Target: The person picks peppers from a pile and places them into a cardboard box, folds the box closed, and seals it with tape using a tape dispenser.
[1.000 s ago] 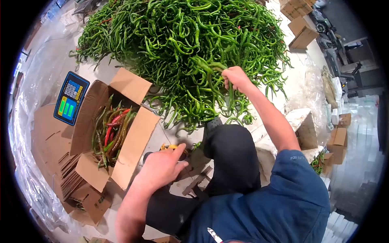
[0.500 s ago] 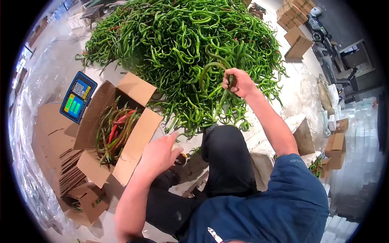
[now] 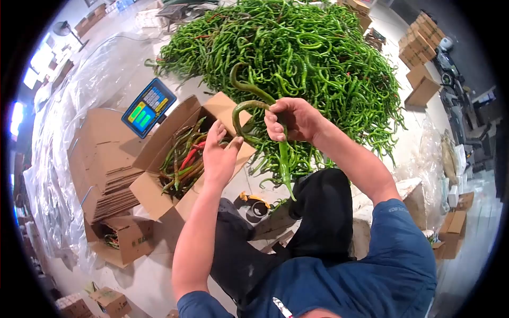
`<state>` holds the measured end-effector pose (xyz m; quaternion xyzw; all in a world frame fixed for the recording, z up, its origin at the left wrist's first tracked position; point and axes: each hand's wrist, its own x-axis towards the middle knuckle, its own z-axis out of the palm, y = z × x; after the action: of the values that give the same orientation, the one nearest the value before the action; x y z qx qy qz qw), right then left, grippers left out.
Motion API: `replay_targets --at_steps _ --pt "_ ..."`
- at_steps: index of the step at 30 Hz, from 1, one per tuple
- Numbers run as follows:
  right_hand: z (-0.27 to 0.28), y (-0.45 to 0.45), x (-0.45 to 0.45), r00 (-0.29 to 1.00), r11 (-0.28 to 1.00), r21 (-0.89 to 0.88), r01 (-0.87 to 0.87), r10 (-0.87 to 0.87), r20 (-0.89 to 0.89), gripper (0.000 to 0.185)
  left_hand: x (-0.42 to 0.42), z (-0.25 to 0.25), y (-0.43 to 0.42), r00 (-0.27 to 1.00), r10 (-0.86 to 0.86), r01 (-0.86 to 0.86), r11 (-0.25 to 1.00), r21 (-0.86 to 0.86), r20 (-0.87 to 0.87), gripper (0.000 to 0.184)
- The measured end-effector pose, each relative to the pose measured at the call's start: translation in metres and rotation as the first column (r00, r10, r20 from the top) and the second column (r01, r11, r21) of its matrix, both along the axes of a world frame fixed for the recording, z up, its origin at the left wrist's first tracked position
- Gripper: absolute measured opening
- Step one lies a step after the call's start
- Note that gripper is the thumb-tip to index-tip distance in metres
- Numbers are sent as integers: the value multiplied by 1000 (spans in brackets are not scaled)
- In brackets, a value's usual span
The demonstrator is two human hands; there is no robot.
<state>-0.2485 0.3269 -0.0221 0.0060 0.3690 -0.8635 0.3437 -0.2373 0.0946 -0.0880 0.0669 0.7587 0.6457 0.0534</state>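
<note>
My right hand (image 3: 295,121) is closed around a few long green chili peppers (image 3: 249,104). Two curl out past the thumb side, dark and brownish green, and a brighter one hangs straight down below the fist. My left hand (image 3: 220,156) is raised with its fingers apart and holds nothing. It hovers over the near edge of an open cardboard box (image 3: 220,108), with a gap between it and the held peppers. Inside that box lie brownish, dark green and red chili peppers (image 3: 185,153). Behind my right hand spreads a large heap of green chili peppers (image 3: 297,47).
A scale display (image 3: 149,108) stands behind the box. Flattened cardboard (image 3: 114,185) and a smaller box (image 3: 124,241) lie at left, beside plastic sheeting (image 3: 53,153). A roll of tape (image 3: 258,208) is near my knees. More cartons (image 3: 421,40) stand at right.
My right hand has drawn the peppers away from the heap, toward my body and the box. My left hand has risen toward them, its fingers spreading. The view has shifted left.
</note>
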Motion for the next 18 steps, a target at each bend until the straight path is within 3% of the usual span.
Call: replay_targets --at_steps 1,2,3,5,7,9,10,12,13,18 --pt "0 -5 -1 1000 999 -33 -19 20 12 27 1 7 -1 999 38 -41 997 71 33 63" --pt "2 -9 -1 999 999 -29 -40 39 -9 26 -8 -11 -8 996 -64 51 983 174 68 58" --pt "5 -14 0 999 998 -38 -45 46 10 26 -3 2 -10 977 -111 70 974 216 183 49" --pt "4 -19 -2 998 997 -17 -70 70 6 27 -4 -7 -16 975 -134 91 969 232 178 42" --pt "8 -26 -6 997 996 52 -76 76 4 27 -5 -7 -23 969 -129 100 985 141 213 35" --pt "13 -32 -8 999 982 189 30 -28 -16 31 -4 -1 -27 960 -108 89 993 84 257 32" --pt "12 -30 -12 996 969 234 78 -67 -55 30 0 1 -28 959 -78 23 980 199 273 29" --pt "-1 -25 -21 978 944 260 201 -177 -113 29 1 2 -40 952 -66 -3 975 224 299 26" --pt "-10 -20 -25 973 951 226 210 -181 -142 30 2 3 -48 948 -57 -19 972 235 314 25" --pt "-34 -21 -29 954 872 432 230 -115 -276 26 7 6 -76 927 -59 -64 948 313 370 21"
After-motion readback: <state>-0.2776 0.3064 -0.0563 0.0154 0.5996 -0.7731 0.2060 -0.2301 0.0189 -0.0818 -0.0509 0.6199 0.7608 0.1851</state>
